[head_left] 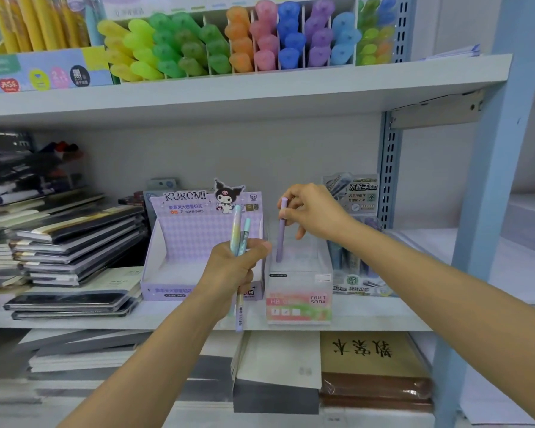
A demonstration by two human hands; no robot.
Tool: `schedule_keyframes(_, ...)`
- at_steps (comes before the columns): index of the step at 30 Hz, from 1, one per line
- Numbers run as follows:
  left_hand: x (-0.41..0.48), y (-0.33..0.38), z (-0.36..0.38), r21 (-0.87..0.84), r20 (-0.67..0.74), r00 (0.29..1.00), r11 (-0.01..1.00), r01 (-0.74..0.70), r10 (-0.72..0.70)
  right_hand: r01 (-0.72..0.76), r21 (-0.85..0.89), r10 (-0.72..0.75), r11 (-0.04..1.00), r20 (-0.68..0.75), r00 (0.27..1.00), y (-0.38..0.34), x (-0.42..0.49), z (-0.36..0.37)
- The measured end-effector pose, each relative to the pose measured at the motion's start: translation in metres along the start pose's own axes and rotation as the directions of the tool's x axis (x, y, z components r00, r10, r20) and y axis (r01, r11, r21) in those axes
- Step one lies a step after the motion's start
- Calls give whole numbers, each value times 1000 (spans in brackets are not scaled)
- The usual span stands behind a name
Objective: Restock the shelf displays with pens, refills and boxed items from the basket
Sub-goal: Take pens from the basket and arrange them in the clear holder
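Pinching with the right hand (314, 211) the upper end of one lilac pen (281, 234), thumb and forefinger closing on it, the other fingers curling loosely beside. Holding that pen nearly upright, straight below the fingertips, its lower end dipping inside the clear FRUIT SODA box (298, 304), toward the box's back-left corner.

Gripping with the left hand (232, 270), fist clamping round a small bundle of pens (241, 233), just in front of the box's left wall. Showing two tops above the fist, one pastel gradient and one teal. Showing one lilac barcoded end below the fist, hanging past the box's lower-left front edge; not telling whether that end belongs to a third pen.

Standing immediately left of the box: one purple Kuromi display carton (198, 242), sides appearing to touch. Standing just right of the box and slightly behind it: one lead-refill display (354, 205) with a printed header card. Lying well left of the box: several stacks of dark notebooks (74, 236). Bearing the box: a white shelf (383, 316).

Filling a divided rack on the level above the box: rows of highlighters (244, 38) in yellow, green, orange, pink, blue and purple. Lying on the level below the box: one brown book (374, 356) with black calligraphy, beside grey and white pads.
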State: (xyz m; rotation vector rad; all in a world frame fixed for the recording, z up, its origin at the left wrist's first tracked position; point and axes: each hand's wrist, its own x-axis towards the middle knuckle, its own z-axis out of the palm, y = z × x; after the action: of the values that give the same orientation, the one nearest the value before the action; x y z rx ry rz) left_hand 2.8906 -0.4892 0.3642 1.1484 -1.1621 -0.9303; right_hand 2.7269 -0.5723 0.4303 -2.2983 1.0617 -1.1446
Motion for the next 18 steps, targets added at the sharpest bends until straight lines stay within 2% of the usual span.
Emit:
schedule_keyframes(5,-3,2,0,1,8,1000,1000,-28,28,76,-52,-80,996,-98,992,3,-2,6)
schedule_keyframes(7,-5,3,0,-5,11,999,999,-41,41,98,-173,-115,980,-95,989,4,-1,8)
schedule_keyframes(10,-8,7,-1,-34,27,998,998,-61,62,107,-392,-123,914,-16,992,2,-1,6)
schedule_keyframes(12,-10,12,-1,-57,44,997,997,-59,62,97,-411,-118,907,-26,993,-3,-2,0)
schedule_keyframes(14,-11,17,-1,-84,68,997,996,-38,44,102,-303,-132,947,-80,988,-11,-6,-6)
schedule_keyframes(16,-12,20,0,-113,84,995,993,-35,45,97,-16,-98,995,-81,992,-20,-15,-9)
schedule_keyframes(18,-13,24,3,-110,79,995,992,-55,64,42,235,-45,971,8,999,-29,-25,-8)
